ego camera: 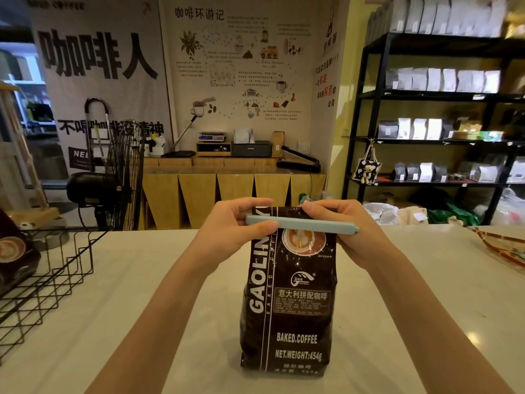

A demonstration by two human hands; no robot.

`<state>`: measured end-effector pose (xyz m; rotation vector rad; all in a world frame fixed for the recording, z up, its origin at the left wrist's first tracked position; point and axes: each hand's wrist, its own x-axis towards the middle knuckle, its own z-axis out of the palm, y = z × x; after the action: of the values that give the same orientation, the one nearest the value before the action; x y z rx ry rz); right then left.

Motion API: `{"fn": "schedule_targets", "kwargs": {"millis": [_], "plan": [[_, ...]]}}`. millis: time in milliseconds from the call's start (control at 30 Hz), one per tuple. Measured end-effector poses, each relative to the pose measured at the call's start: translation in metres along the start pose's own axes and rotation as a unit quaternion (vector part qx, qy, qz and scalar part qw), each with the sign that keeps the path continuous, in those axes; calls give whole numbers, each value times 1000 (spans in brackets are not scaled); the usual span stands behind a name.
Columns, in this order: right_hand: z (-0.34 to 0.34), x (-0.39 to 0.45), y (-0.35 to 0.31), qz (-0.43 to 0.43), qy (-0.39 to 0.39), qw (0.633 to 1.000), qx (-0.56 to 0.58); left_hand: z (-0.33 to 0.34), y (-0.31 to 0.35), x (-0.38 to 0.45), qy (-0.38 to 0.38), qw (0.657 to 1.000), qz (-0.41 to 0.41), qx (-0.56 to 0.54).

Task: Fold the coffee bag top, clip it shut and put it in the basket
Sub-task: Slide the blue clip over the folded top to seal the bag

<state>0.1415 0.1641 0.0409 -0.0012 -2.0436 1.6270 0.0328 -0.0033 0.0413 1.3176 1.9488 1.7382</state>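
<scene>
Far left on the counter (113, 294) there's a black wire basket (51, 280), and it's already got a dark bag (14, 257) in it with a latte-art picture on the front. Behind it, a big wall banner (99, 81) in Chinese characters and a black fan (119, 174).

Left hand (235, 226) is up at the top-left corner of the coffee bag (289, 294), fingers (255, 204) curled over the fold and thumb pressed on the left end of the clip (301, 223), so it's clamped on bag and clip together.

The bag is standing upright in the middle of the counter, long axis vertical, front facing the camera, well apart from the basket. Writing: "GAOLIN…" running up the left side, "BAKED COFFEE" in small type beside it, then "BAKED.COFFEE" and "NET.WEIGHT:454g" near the bottom, plus a Chinese label and a coffee cup picture up top.

The clip is a pale blue bar lying horizontally across the folded top, left to right, sticking out past both edges of the bag.

Right hand (349, 231) pinches the clip's right end, fingers closed over the top of the bag.

Far right, black shelves (369, 109) with rows of pale and grey bags, labels too blurry to read.
</scene>
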Motion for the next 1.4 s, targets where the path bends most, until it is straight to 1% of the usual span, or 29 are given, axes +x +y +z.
{"fn": "schedule_targets", "kwargs": {"millis": [133,200,267,333,400,500,600,700,833,1067,1200,1400], "plan": [[-4,-1,-4,56,-29,998,0,-4,4,-1,-10,1000,4,18],[-8,-1,-7,101,-45,993,44,-6,5,-2,-13,1000,4,23],[-12,-3,-10,123,-89,984,92,-7,6,-2,-11,999,4,31],[-13,-3,-8,86,-127,985,77,-8,5,-2,-7,999,3,37],[-16,-5,-5,64,-135,987,53,-9,5,-2,-4,999,0,41],[-16,-6,0,40,-141,988,50,-8,4,-1,2,999,-4,43],[-16,-6,0,46,-155,985,54,-6,5,-1,1,1000,-13,29],[-22,-5,-1,60,-191,979,22,-7,6,-1,-4,1000,-20,14],[-28,-9,-5,26,-164,984,-62,-7,9,-2,-7,1000,-14,26],[-21,-11,-16,22,-143,979,-145,-10,18,-6,-20,998,7,67],[-15,-13,-21,2,-122,979,-162,-13,19,-6,-13,998,-11,68],[-19,-11,-12,-3,-62,989,-131,-15,19,-7,-10,997,-14,78]]}}
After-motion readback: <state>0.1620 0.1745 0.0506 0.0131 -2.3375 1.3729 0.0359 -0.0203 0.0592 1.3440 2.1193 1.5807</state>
